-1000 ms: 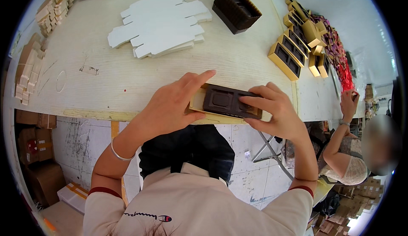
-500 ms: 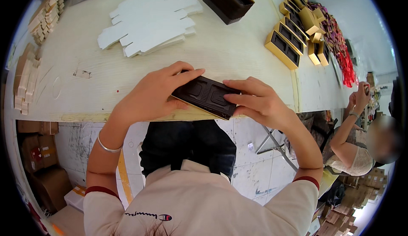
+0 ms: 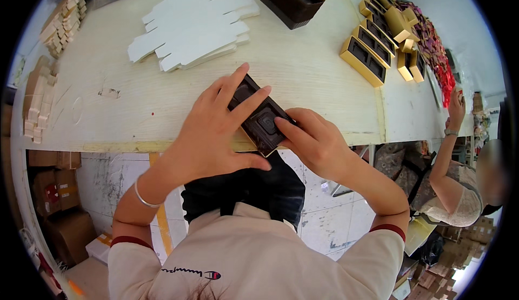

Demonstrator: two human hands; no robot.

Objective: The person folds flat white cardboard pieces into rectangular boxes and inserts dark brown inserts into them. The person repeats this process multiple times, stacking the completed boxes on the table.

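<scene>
A narrow box (image 3: pixel 266 124) holds a dark brown moulded plastic tray with recesses, and a thin gold edge shows along its side. It lies slanted at the table's front edge, its near end reaching past it over my lap. My right hand (image 3: pixel 320 144) grips its right side, thumb pressed on the tray. My left hand (image 3: pixel 208 124) is spread open over the box's left side; two fingers reach across its far end and the thumb sticks out below the near end. The left fingers hide part of the tray.
Flat white cardboard blanks (image 3: pixel 194 27) lie stacked beyond my hands. A stack of dark plastic trays (image 3: pixel 292 0) stands at the back. Several gold boxes (image 3: pixel 363 62) with dark inserts sit at the right, near red cords (image 3: pixel 446 86). Folded pale card pieces (image 3: pixel 40 100) line the left edge. Another person works at far right.
The box has turned clockwise to a steeper slant, its near end moving toward me. My left fingers have spread apart from their earlier grip at its left end; my right hand keeps hold.
</scene>
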